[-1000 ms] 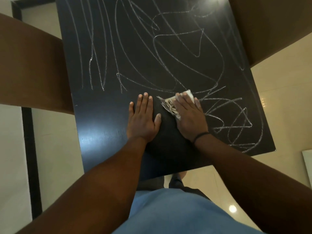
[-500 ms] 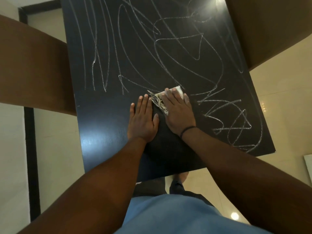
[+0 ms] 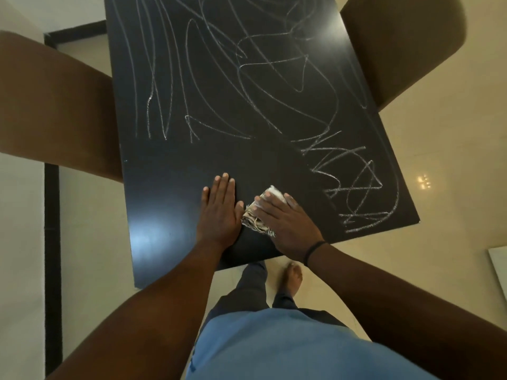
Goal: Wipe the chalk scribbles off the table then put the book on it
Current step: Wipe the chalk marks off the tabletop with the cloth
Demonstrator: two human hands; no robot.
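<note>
Right hand (image 3: 285, 226) is pressing flat on the cloth (image 3: 260, 215), fingers laid straight over the folded rag and pinning it to the table (image 3: 164, 187), frayed edge poking out toward the thumb side. I see that hand and rag have swept back toward the near edge since a moment ago, when they sat further up among the lines, and the strip they crossed now reads bare and dark. That tells me the near middle band is cleaned, but the job is young: chalk scribbles (image 3: 354, 187) crowd the near right corner, and long loops and strokes cover the whole far half. Left hand (image 3: 219, 212) lies spread, palm down, fingers straight and together, just beside the rag, bracing me against the top. Both forearms reach down and forward, right wrist angled inward. No book in my view yet.
</note>
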